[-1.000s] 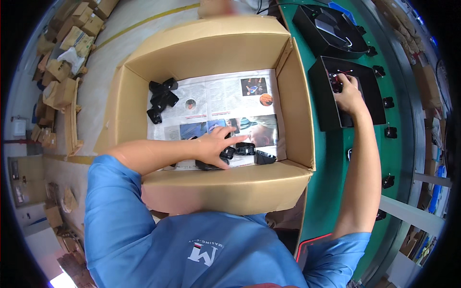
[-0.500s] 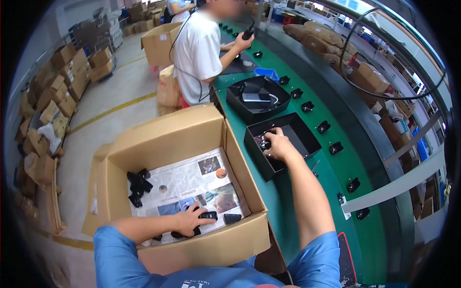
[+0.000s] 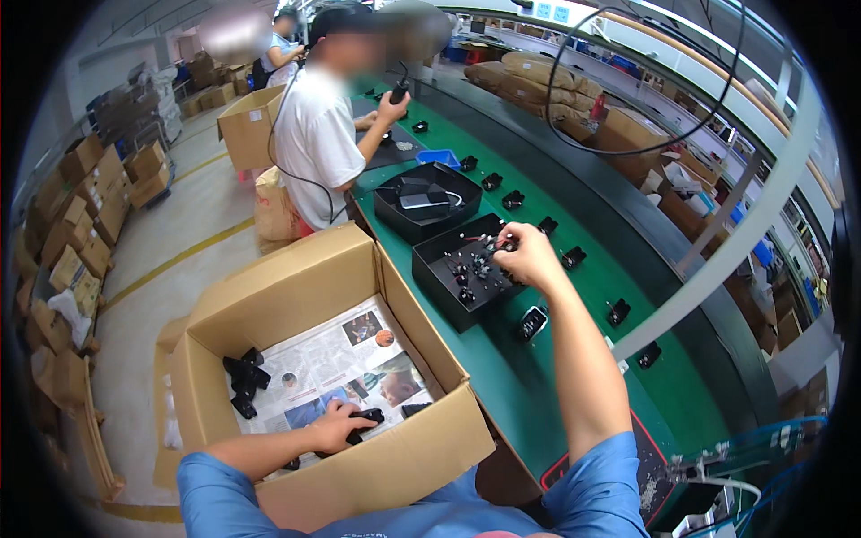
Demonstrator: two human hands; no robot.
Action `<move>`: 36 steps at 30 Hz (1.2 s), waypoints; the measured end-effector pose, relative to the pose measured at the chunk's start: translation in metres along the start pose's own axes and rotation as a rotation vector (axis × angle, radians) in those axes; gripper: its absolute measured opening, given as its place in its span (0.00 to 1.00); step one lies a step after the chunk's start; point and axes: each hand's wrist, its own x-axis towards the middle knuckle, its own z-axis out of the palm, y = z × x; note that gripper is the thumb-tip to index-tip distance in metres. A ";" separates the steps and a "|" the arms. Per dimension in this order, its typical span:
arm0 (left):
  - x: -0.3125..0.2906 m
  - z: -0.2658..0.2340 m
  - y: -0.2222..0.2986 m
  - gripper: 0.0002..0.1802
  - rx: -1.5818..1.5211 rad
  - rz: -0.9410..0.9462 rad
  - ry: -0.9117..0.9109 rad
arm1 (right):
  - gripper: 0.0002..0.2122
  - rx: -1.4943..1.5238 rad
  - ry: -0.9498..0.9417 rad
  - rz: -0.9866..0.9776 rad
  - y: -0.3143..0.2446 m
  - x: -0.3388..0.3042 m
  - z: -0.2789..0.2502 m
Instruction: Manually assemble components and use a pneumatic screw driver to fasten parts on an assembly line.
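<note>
My left hand is inside the open cardboard box, its fingers closed on a black plastic housing over the newspaper lining. A pile of similar black housings lies at the box's left side. My right hand is at the right side of a black tray. Its thumb and fingers pinch together at small wired parts; exactly how many they hold is hidden. More small parts with thin wires lie scattered in the tray.
Beside my right forearm a black part with a pale rim rests on the green bench. Several black parts line the green strip. Beyond stand another black tray, a blue bin and a co-worker holding a black tool.
The view has shifted, bringing everything left. My right hand has risen from inside the tray to its right side, uncovering scattered wired parts. My left hand stays low in the box with a black housing.
</note>
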 end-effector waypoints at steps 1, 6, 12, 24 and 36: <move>-0.003 0.002 -0.002 0.43 -0.068 0.005 -0.029 | 0.13 0.052 -0.001 0.058 -0.008 -0.014 -0.015; 0.001 0.006 -0.020 0.44 -0.091 0.019 -0.054 | 0.10 0.196 0.057 0.192 0.005 -0.071 -0.061; -0.009 -0.013 -0.028 0.43 -0.169 0.091 -0.056 | 0.08 0.265 0.138 0.262 0.014 -0.130 -0.091; -0.040 -0.118 0.013 0.59 -1.203 0.047 0.320 | 0.09 -0.189 0.205 0.417 0.105 -0.215 -0.062; 0.117 -0.200 0.243 0.57 -0.451 0.736 0.170 | 0.25 -0.511 0.488 0.255 0.091 -0.283 -0.044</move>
